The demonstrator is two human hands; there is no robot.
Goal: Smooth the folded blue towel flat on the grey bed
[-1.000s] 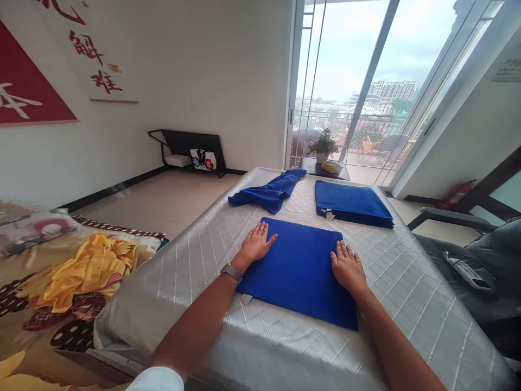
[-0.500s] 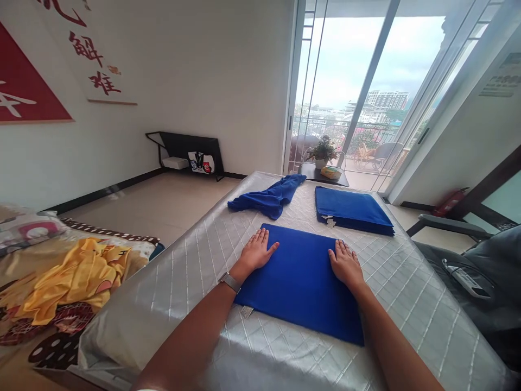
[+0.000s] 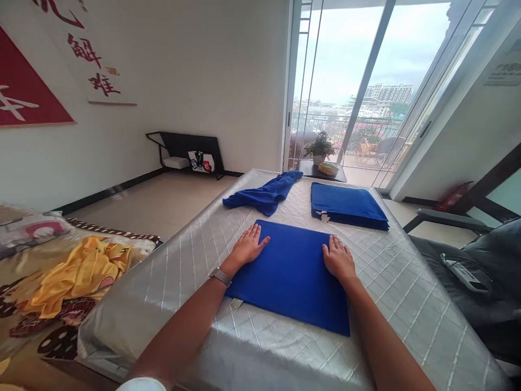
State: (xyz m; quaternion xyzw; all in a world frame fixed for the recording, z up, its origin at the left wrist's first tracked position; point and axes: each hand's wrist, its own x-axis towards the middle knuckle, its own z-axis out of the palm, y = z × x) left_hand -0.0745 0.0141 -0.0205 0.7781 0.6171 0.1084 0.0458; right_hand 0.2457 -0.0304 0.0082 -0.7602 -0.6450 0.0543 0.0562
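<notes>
A folded blue towel (image 3: 291,274) lies flat on the silver quilted table (image 3: 195,282) in front of me. My left hand (image 3: 246,247) rests flat on the towel's far left corner, fingers stretched out. My right hand (image 3: 337,259) lies flat on its far right edge, fingers together and extended. Neither hand holds anything. Beyond, a stack of folded blue towels (image 3: 348,205) sits at the back right, and a crumpled blue towel (image 3: 264,194) lies at the back left.
A bed with a yellow cloth (image 3: 79,274) stands at the left. A dark chair with a remote (image 3: 464,271) is at the right. A small table with a potted plant (image 3: 319,149) stands by the glass balcony doors.
Both hands stay flat on the towel in nearly the same spots. Only the view has shifted slightly.
</notes>
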